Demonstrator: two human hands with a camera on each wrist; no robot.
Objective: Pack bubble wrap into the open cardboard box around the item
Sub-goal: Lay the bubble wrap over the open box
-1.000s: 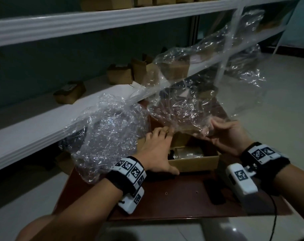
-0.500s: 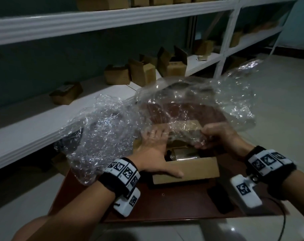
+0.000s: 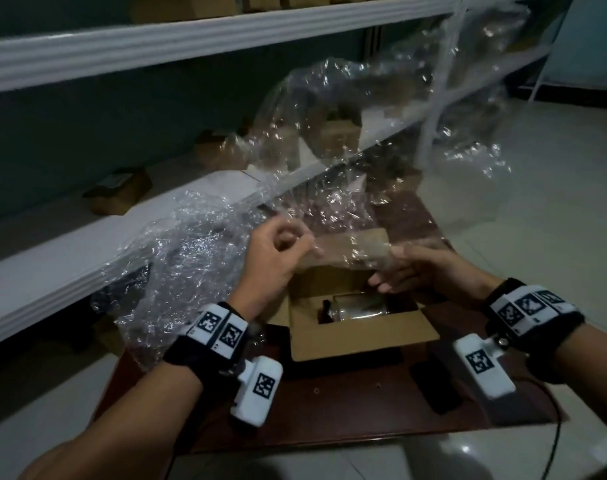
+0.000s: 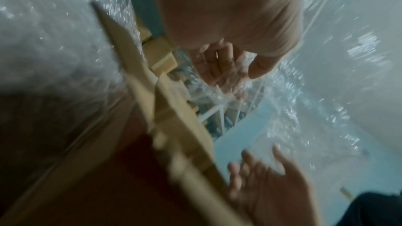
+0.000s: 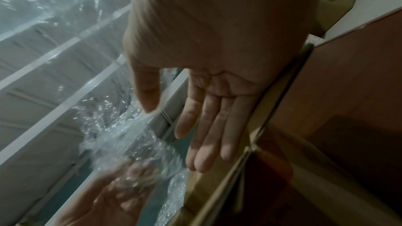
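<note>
A: What is carrying everything, and what is the room showing?

B: A dark reddish-brown bench (image 3: 347,407) is sitting on a pale tiled floor (image 3: 544,188); white shelving (image 3: 177,39) is running along the left against a dark teal wall, with small cardboard cartons (image 3: 116,192) lying on its lower shelf; the light is looking dim.

A: And the bubble wrap?

B: The bubble wrap (image 3: 347,140) is billowing up as a clear, crinkled sheet above and behind the open cardboard box (image 3: 361,336); one bunched end is spilling over the bench's left edge; none of it is lying inside the box.

A: What is the box holding?

B: A glass jar (image 3: 359,306) with a dark cap is lying on its side inside; the flaps are standing open.

A: The hands?

B: The left hand (image 3: 276,252) is pinching the wrap with curled fingers, just above the box's left side; the right hand (image 3: 423,271) is hovering over the right side, fingers straight and spread, gripping nothing.
</note>
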